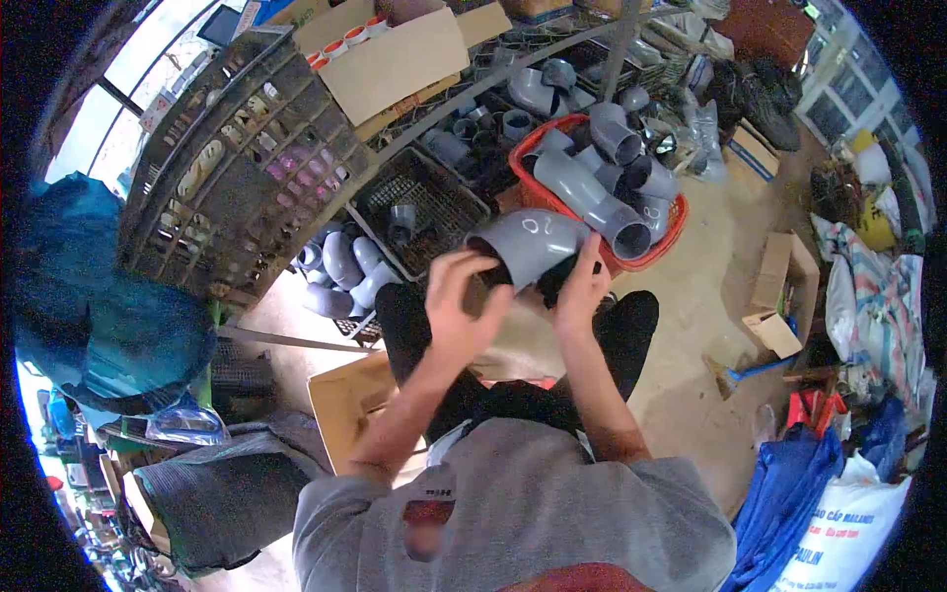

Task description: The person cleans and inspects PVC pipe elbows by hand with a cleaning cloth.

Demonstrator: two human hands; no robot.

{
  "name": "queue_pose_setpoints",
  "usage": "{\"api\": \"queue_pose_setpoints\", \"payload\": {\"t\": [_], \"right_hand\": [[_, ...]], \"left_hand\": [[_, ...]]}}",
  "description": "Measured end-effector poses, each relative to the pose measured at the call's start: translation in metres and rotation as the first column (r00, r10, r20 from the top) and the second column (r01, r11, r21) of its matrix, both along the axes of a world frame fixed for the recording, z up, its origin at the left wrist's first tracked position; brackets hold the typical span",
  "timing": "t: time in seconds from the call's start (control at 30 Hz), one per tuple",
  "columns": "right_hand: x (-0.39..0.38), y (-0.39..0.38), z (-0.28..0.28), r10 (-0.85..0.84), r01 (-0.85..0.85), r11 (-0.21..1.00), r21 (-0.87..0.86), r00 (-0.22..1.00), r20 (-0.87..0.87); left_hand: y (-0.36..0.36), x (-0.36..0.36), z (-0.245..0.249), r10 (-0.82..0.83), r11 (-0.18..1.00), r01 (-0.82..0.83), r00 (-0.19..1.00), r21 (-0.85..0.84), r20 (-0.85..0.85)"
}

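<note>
A large grey pipe elbow (pixel 533 240) with a handwritten number on its side is between my hands, above my knees. At its left opening, my left hand (pixel 462 301) has its fingers curved and apart, touching or very near the rim. My right hand (pixel 584 286) grips the elbow's right end, its fingertips pointing up. Just beyond stands a red basket (pixel 677 229) heaped with more grey fittings, among them a long curved pipe piece (pixel 582 187).
Several grey elbows (pixel 343 259) lie at the left beside a black crate (pixel 464 187). A large dark plastic crate (pixel 212 148) stands upper left. An open cardboard box (pixel 330 405) is near my left knee, another (pixel 786 286) at the right.
</note>
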State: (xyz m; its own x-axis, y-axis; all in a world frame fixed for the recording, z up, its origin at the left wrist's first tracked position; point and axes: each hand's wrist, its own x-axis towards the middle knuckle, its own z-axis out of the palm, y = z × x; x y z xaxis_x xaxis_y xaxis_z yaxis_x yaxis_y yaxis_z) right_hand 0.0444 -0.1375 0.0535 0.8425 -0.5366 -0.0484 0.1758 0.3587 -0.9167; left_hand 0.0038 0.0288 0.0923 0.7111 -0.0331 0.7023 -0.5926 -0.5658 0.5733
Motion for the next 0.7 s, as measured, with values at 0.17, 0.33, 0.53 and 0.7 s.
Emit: {"api": "queue_pose_setpoints", "payload": {"t": [0.17, 0.33, 0.53, 0.7], "right_hand": [[-0.02, -0.007, -0.038, 0.012, 0.046, 0.902, -0.429, 0.991, 0.133], [-0.02, -0.017, -0.01, 0.019, -0.01, 0.945, -0.328, 1.0, 0.023], [-0.005, -0.041, 0.035, 0.326, -0.276, 0.928, 0.251, 0.926, -0.19], [-0.002, -0.038, 0.025, 0.304, -0.362, 0.909, -0.205, 0.914, -0.269]], "left_hand": [[-0.014, 0.002, -0.016, -0.596, 0.293, -0.305, 0.683, -0.906, -0.423], [0.002, -0.002, -0.02, -0.566, 0.649, 0.031, 0.686, -0.76, -0.456], [0.024, 0.003, 0.02, -0.544, 0.805, 0.589, 0.777, 0.064, -0.317], [0.0, -0.008, -0.019, -0.663, 0.736, 0.32, 0.518, -0.597, -0.54]]}}
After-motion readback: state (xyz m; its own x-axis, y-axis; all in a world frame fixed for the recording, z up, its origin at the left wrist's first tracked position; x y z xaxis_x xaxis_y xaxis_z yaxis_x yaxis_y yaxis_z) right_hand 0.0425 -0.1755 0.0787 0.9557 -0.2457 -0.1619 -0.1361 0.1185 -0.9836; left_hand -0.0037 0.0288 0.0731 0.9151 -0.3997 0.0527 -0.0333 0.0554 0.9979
